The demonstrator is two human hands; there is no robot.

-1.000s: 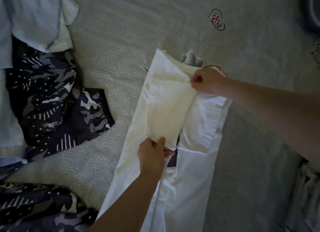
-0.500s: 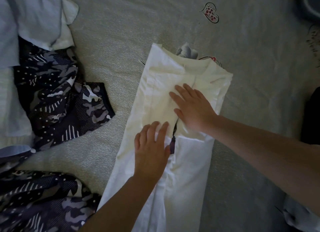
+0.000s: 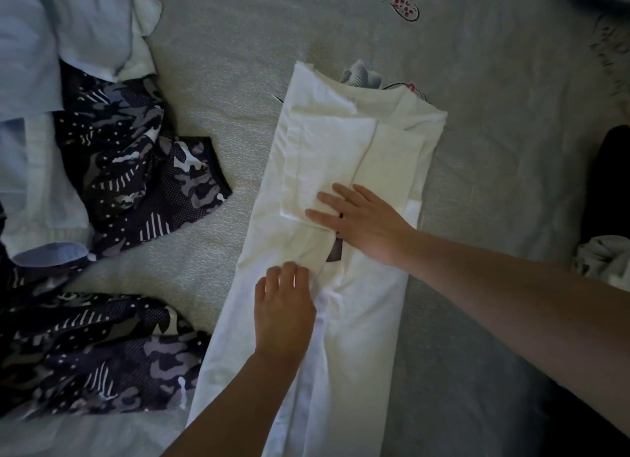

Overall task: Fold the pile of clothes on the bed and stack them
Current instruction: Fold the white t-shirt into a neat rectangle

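White shirt (image 3: 344,320), lying lengthwise down the middle of the frame on the grey-green bed (image 3: 494,98), both sleeves folded in over the upper part, meeting near the centre line. Right hand (image 3: 361,224) coming in from the right edge, resting flat on the folded sleeves at mid-frame, fingers (image 3: 327,197) spread wide and straight, pressing the cloth, holding nothing. Left hand (image 3: 284,306) reaching up from the bottom edge, sitting on the shirt just below and left of the right hand, fingers (image 3: 289,272) slightly bent at the edge of a folded flap; gripping the flap or only touching it — not possible to tell. Small dark patch (image 3: 335,253) peeking out between the two hands. Camouflage garment (image 3: 136,170) sprawling at middle left, more of the same dark pattern at lower left, well apart from the shirt. Pale blue clothes (image 3: 51,30) heaped in the upper left corner. Embroidered heart (image 3: 402,1) showing on the bedcover at the top, right of centre. Grey printed shape (image 3: 361,76) poking out just above the shirt's collar end.
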